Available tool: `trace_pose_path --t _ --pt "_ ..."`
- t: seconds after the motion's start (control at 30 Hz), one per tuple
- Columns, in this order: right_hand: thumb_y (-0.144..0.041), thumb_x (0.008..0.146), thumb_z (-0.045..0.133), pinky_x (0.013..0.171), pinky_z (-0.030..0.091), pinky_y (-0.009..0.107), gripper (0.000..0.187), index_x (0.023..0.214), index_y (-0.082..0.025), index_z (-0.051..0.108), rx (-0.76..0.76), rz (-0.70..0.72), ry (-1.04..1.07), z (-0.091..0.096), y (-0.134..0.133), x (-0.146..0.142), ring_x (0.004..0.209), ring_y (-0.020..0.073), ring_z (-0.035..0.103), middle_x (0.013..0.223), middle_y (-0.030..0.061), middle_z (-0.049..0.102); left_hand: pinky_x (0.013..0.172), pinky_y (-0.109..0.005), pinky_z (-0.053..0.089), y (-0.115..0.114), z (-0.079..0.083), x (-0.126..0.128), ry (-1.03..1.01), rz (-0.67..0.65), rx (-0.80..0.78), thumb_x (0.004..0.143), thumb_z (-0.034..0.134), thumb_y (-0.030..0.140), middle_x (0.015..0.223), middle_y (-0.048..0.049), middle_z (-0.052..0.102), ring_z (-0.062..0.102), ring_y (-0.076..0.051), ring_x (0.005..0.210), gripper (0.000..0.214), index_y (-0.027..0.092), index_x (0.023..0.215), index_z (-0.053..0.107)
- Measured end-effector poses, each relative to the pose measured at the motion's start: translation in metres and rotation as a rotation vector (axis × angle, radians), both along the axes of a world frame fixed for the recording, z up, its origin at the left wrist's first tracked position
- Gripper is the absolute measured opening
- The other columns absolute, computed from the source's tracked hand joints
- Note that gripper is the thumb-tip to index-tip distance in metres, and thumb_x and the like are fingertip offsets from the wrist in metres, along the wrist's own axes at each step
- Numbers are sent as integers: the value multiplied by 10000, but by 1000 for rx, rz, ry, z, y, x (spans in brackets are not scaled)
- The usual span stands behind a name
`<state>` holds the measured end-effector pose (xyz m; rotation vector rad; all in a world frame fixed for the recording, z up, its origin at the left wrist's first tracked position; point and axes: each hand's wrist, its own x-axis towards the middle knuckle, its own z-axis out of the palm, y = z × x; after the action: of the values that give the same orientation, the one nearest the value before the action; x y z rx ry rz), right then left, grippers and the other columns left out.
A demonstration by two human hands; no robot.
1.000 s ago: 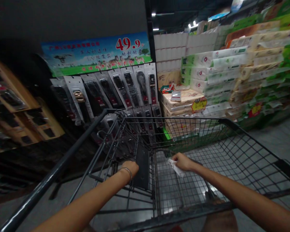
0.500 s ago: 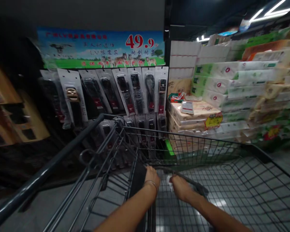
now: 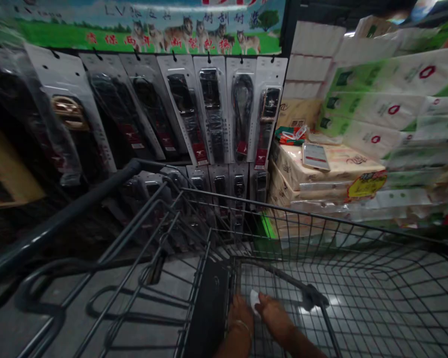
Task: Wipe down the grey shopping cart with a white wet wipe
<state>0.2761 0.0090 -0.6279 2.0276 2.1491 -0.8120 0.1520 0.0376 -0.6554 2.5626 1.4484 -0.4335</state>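
In the lower middle of the head view my right hand [image 3: 275, 318] pinches a small crumpled white tissue [image 3: 254, 300] between thumb and fingers. Close on its left is my left hand [image 3: 240, 316], with a bracelet at the wrist. It sits at the edge of the black panel [image 3: 208, 293] of a wire shopping cart [image 3: 283, 211]; blur hides how its fingers are set. Both hands are low inside the cart, above the wire mesh of the basket.
The cart's thick handlebar [image 3: 78, 209] runs along the left. Beyond the cart hang packaged belts [image 3: 211, 104] beneath a printed banner [image 3: 149, 30]. To the right are stacked tissue packs [image 3: 381, 99] and a price tag [image 3: 315, 156] on a beige pack.
The view has moved closer and tilted down, so the belts look larger and the banner is cut off. Both hands now appear lower in the picture. The tissue stays in my right hand.
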Motion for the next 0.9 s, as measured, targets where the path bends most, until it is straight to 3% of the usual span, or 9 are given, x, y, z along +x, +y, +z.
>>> trace_pose_path --t 0.1,0.2,0.33,0.43,0.53,0.6,0.7,0.9 --pt "-75 862 374 953 376 303 335 1052 -196 621 55 40 38 -22 -7 12 1123 222 531 1208 90 594 1016 -413 377 -29 -14 -3 39 93 -29 809 457 220 1273 -2 564 462 -195 1231 436 372 1209 545" --pt "-64 860 374 974 351 314 346 1089 -197 596 83 99 31 -30 -8 20 1122 219 519 1217 89 585 1082 -422 271 -47 -16 -4 35 99 12 758 545 253 1302 36 533 359 -193 1301 480 435 1202 526" --pt "-101 874 369 882 396 277 297 1022 -186 612 65 125 29 -18 1 24 1012 207 563 1135 90 611 1074 -400 285 -56 -17 -2 66 117 33 721 572 163 1326 16 507 334 -206 1313 519 415 1175 562" --pt "-139 905 312 799 415 246 328 1012 -191 617 56 -20 -36 -3 15 26 924 187 591 1068 87 618 1090 -390 264 -59 -21 -3 107 106 23 757 509 127 1378 40 445 302 -179 1329 544 404 1225 510" --pt "-121 896 293 771 423 251 373 1123 -179 583 70 -144 -95 4 31 23 913 195 595 1099 113 587 1123 -396 197 -62 -29 -3 139 61 53 795 420 86 1431 -1 360 249 -174 1347 553 309 1299 452" --pt "-93 880 300 790 423 258 389 1147 -161 575 60 -137 -63 3 37 17 942 204 588 1113 129 576 1130 -416 192 -64 -34 -2 163 60 25 788 414 74 1441 -48 330 235 -208 1351 555 246 1314 449" --pt "-79 871 300 821 417 257 369 1035 -136 626 28 -139 -3 -1 39 4 959 201 581 1091 145 583 1128 -447 211 -67 -42 -2 145 87 -31 763 435 80 1435 -89 335 236 -250 1350 554 192 1304 469" --pt "-23 805 323 814 428 248 371 927 -115 662 -54 -56 80 5 26 -1 864 171 610 1062 142 578 1114 -443 273 -69 -47 -18 -107 -34 156 754 399 75 1353 -123 480 280 -241 1343 494 141 1216 564"
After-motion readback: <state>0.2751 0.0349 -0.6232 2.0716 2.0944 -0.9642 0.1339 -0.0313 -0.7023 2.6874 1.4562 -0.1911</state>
